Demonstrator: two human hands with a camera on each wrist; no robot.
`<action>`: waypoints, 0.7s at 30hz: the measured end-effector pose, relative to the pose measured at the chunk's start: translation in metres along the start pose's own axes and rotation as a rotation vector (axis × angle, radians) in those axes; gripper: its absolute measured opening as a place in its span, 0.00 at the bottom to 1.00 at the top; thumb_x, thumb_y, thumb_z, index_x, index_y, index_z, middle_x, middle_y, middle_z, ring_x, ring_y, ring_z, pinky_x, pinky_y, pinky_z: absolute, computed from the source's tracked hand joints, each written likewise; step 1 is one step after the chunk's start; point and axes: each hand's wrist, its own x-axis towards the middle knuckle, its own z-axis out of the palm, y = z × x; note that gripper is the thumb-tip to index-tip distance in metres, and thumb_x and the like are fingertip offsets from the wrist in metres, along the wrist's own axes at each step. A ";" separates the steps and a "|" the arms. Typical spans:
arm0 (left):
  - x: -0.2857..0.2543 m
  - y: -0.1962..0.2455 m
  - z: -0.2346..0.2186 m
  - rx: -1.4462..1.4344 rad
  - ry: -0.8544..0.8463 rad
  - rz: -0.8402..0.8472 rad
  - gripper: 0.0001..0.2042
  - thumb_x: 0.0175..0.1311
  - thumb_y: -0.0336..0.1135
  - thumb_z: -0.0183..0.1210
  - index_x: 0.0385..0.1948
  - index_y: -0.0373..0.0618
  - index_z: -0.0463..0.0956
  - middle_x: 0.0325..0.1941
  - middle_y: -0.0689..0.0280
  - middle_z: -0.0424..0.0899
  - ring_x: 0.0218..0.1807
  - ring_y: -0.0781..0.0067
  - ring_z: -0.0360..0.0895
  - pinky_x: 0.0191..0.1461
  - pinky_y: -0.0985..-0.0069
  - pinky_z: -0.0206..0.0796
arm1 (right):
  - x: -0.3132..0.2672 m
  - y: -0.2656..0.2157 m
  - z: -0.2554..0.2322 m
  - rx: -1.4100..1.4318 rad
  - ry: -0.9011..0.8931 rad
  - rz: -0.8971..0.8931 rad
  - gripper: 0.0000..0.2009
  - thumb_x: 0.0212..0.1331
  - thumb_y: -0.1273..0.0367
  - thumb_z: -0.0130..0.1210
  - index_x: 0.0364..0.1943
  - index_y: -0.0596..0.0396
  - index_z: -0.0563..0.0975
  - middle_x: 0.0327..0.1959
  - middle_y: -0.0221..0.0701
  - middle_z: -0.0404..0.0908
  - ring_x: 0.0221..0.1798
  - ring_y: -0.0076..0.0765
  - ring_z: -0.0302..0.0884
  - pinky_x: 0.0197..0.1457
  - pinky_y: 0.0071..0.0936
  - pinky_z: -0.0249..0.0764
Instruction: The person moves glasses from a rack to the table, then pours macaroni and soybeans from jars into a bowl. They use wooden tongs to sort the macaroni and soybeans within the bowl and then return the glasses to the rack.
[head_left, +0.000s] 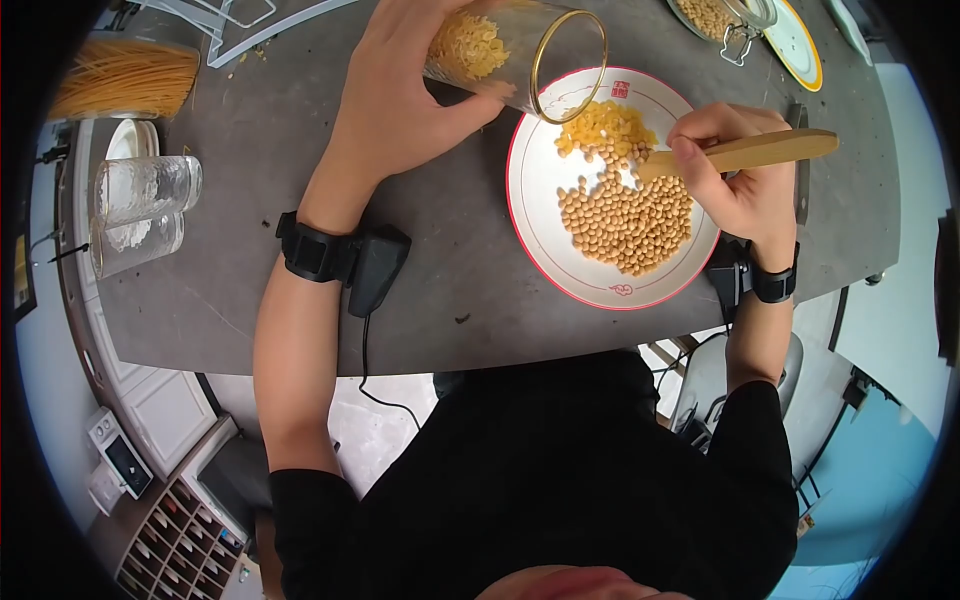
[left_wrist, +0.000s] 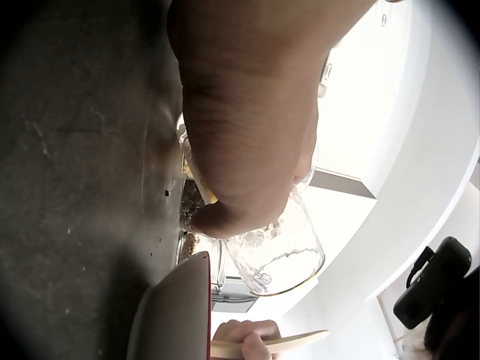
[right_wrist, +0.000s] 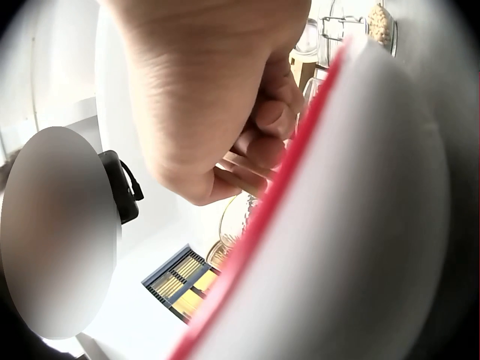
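Observation:
My left hand [head_left: 385, 110] grips a clear glass [head_left: 560, 60] with a gold rim, tipped sideways so its mouth overlaps the edge of a white bowl [head_left: 540, 195] with a red rim. Small yellow pasta pieces [head_left: 468, 45] lie inside the glass. In the bowl, more yellow pasta [head_left: 610, 125] sits at the far side beside a spread of round beige beans [head_left: 630, 225]. My right hand [head_left: 740, 180] holds a wooden spatula [head_left: 790, 148], its lower end among the beans and pasta. The right wrist view shows curled fingers [right_wrist: 266, 146] close over the bowl's rim.
Spaghetti in a container [head_left: 130, 78] lies at the far left, near clear textured glassware [head_left: 145, 190]. A white metal rack [head_left: 230, 40] stands at the back. Back right are a clip-top jar of beans [head_left: 710, 18] and a yellow-rimmed plate [head_left: 795, 45].

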 end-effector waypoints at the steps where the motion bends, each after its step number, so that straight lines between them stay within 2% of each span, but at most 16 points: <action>1: 0.000 0.000 0.000 0.003 0.003 -0.001 0.34 0.47 0.33 0.78 0.61 0.48 0.75 0.60 0.64 0.81 0.61 0.62 0.78 0.65 0.67 0.69 | 0.000 0.001 0.000 -0.002 0.003 0.004 0.04 0.58 0.73 0.61 0.27 0.56 0.80 0.18 0.26 0.77 0.18 0.23 0.72 0.22 0.22 0.65; 6: 0.001 0.000 0.000 -0.001 -0.002 0.002 0.34 0.47 0.33 0.77 0.61 0.48 0.75 0.60 0.64 0.80 0.61 0.62 0.78 0.65 0.67 0.69 | 0.001 -0.002 0.000 0.006 0.005 0.015 0.04 0.58 0.72 0.62 0.27 0.55 0.80 0.17 0.26 0.77 0.18 0.26 0.72 0.22 0.24 0.65; 11: 0.001 -0.001 0.000 -0.011 -0.003 0.004 0.34 0.47 0.34 0.77 0.61 0.47 0.75 0.60 0.64 0.80 0.61 0.62 0.78 0.65 0.67 0.69 | 0.004 -0.005 0.004 -0.062 -0.018 -0.076 0.03 0.57 0.72 0.63 0.27 0.54 0.81 0.18 0.29 0.78 0.17 0.32 0.73 0.23 0.27 0.66; 17: 0.000 0.001 0.000 -0.008 -0.007 -0.011 0.34 0.47 0.34 0.77 0.62 0.47 0.75 0.60 0.64 0.80 0.61 0.62 0.78 0.65 0.67 0.69 | 0.001 -0.005 0.003 -0.057 -0.039 0.004 0.04 0.59 0.72 0.62 0.28 0.55 0.81 0.19 0.28 0.78 0.17 0.30 0.73 0.23 0.26 0.67; 21: 0.001 0.000 0.000 0.002 -0.007 0.006 0.34 0.47 0.34 0.78 0.62 0.47 0.75 0.60 0.64 0.80 0.61 0.62 0.78 0.65 0.67 0.69 | 0.001 -0.005 0.003 -0.011 -0.026 -0.008 0.05 0.61 0.72 0.61 0.28 0.56 0.81 0.20 0.27 0.79 0.18 0.27 0.73 0.23 0.24 0.66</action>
